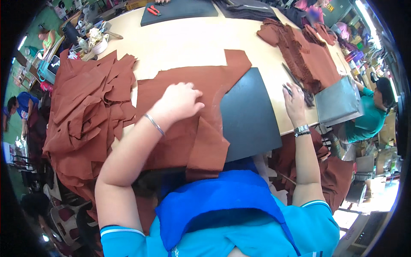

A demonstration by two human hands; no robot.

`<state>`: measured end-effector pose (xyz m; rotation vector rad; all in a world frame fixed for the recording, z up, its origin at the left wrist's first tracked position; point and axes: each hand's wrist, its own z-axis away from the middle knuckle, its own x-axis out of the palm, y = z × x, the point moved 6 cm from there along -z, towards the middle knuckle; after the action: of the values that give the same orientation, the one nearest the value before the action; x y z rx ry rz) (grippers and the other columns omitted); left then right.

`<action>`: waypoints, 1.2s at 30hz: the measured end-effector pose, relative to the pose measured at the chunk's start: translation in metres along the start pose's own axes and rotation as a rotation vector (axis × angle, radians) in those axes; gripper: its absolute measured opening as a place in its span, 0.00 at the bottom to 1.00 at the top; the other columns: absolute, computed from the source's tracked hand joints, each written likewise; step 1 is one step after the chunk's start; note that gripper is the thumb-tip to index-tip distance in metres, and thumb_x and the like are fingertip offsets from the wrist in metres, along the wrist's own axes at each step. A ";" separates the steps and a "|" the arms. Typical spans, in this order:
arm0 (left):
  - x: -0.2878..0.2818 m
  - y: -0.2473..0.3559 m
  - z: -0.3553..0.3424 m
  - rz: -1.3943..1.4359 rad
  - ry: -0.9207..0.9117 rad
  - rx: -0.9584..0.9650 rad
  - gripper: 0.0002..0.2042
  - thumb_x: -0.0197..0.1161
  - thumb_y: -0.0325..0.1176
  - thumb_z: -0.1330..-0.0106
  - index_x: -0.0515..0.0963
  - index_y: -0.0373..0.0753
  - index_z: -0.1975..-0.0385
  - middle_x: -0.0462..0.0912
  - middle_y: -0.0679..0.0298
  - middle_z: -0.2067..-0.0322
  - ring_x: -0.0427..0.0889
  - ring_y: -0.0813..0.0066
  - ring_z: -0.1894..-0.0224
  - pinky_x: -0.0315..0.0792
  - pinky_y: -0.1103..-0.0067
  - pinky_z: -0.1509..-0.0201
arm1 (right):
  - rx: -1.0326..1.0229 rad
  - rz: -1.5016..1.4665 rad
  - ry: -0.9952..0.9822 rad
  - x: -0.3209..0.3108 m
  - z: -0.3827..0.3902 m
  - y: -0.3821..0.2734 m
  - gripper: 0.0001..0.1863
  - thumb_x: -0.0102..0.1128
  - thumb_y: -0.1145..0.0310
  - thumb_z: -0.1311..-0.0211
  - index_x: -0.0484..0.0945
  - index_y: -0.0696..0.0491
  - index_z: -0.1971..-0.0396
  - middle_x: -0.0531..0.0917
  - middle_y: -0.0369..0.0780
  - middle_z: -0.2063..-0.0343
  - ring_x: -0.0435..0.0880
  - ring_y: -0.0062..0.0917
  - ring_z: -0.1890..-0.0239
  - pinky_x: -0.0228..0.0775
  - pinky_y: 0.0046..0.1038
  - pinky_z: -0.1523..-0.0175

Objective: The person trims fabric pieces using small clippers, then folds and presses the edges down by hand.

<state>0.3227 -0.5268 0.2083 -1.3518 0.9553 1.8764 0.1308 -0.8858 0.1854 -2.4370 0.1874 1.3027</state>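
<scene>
Rust-brown cloth, one cut panel (182, 132): beneath our left hand (180, 100), the nearer hand; longer run from beyond its fingers back toward us. Left fingers loosely curled, thumb apart; we cannot tell whether they press. Right hand (295, 103): off the panel, fingers bent around a small dark tool (287, 89). Edges: panel's right border over a black mat (252, 115), right of the left fingers; heaped cloth (85, 115) left of them; pale tabletop (184, 45) bare beyond.
</scene>
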 end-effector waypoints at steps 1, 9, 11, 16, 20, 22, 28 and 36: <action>0.009 -0.013 0.001 -0.062 0.110 0.150 0.26 0.59 0.55 0.27 0.78 0.50 0.34 0.71 0.54 0.28 0.66 0.50 0.25 0.57 0.45 0.23 | -0.076 -0.126 0.045 -0.003 0.000 -0.034 0.19 0.60 0.59 0.25 0.82 0.58 0.46 0.85 0.53 0.52 0.82 0.47 0.45 0.72 0.42 0.37; 0.048 -0.071 -0.017 -0.046 0.331 -0.130 0.36 0.54 0.65 0.27 0.61 0.59 0.22 0.51 0.55 0.19 0.49 0.49 0.18 0.44 0.40 0.20 | -0.251 -0.230 -0.337 0.011 0.044 -0.205 0.30 0.72 0.42 0.38 0.85 0.54 0.50 0.82 0.43 0.50 0.80 0.41 0.45 0.74 0.38 0.44; 0.046 -0.072 -0.012 -0.008 0.390 -0.346 0.39 0.53 0.68 0.28 0.61 0.56 0.21 0.51 0.52 0.19 0.48 0.49 0.18 0.45 0.39 0.21 | -0.209 -0.285 -0.367 0.022 0.043 -0.196 0.28 0.72 0.43 0.39 0.83 0.54 0.54 0.82 0.43 0.55 0.80 0.40 0.48 0.75 0.40 0.46; 0.056 -0.067 0.028 -0.040 0.478 -0.378 0.39 0.59 0.62 0.29 0.60 0.53 0.21 0.46 0.51 0.18 0.44 0.47 0.17 0.43 0.37 0.22 | -0.035 -0.194 -0.473 0.009 0.051 -0.190 0.23 0.74 0.48 0.40 0.78 0.53 0.66 0.82 0.43 0.64 0.83 0.41 0.58 0.77 0.41 0.51; 0.066 -0.036 0.052 -0.022 0.283 -0.142 0.45 0.68 0.57 0.37 0.59 0.52 0.21 0.47 0.52 0.18 0.44 0.48 0.17 0.44 0.39 0.21 | -0.203 -0.252 -0.373 0.010 0.076 -0.199 0.20 0.72 0.52 0.37 0.77 0.54 0.69 0.84 0.45 0.68 0.85 0.43 0.63 0.78 0.45 0.57; 0.069 -0.038 0.068 -0.024 0.271 -0.190 0.46 0.68 0.59 0.38 0.59 0.52 0.21 0.47 0.52 0.18 0.44 0.48 0.17 0.44 0.39 0.21 | -0.107 -0.376 -0.482 0.016 0.072 -0.188 0.18 0.71 0.54 0.36 0.78 0.55 0.67 0.84 0.46 0.70 0.85 0.44 0.64 0.78 0.44 0.57; 0.068 -0.065 0.122 -0.011 0.236 -0.300 0.50 0.68 0.68 0.40 0.58 0.50 0.21 0.46 0.50 0.18 0.45 0.47 0.17 0.41 0.36 0.22 | 0.041 -0.865 -0.721 -0.012 0.022 -0.116 0.07 0.65 0.70 0.32 0.80 0.55 0.59 0.81 0.31 0.70 0.79 0.13 0.65 0.74 0.22 0.58; 0.033 0.044 0.034 0.198 0.266 0.350 0.38 0.73 0.58 0.41 0.74 0.47 0.32 0.71 0.54 0.31 0.65 0.49 0.27 0.51 0.47 0.23 | -0.141 -0.575 -0.981 -0.038 -0.026 -0.135 0.10 0.71 0.68 0.34 0.84 0.58 0.59 0.86 0.33 0.69 0.81 0.14 0.64 0.76 0.22 0.55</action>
<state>0.2605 -0.5198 0.1928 -1.3476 1.5232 1.5891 0.1677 -0.7733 0.2649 -1.4734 -0.8046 2.0209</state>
